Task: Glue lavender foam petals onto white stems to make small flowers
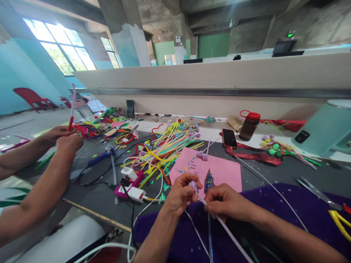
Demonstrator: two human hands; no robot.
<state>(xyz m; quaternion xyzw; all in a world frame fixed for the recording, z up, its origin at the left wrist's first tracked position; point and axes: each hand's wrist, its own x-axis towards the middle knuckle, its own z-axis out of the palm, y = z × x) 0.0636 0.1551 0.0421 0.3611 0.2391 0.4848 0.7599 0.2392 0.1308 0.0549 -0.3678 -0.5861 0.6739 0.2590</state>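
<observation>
My left hand (181,193) pinches the small purple bloom at the top end of a pale purple pipe cleaner (231,235). Just right of it, my right hand (226,201) grips the same stem between thumb and fingers, and the stem runs down to the lower right. Behind my hands a dark blue glue gun (208,180) points away on a pink sheet (229,170). Short purple pieces (192,164) and a purple flower cluster (202,156) lie on that sheet.
A pile of coloured pipe cleaners (167,144) is left of the sheet, near a power strip (128,186) with cables. At far left are a person's hands (67,137). A phone (229,138), bottle (249,126), teal jug (325,128) and scissors (318,191) are at right.
</observation>
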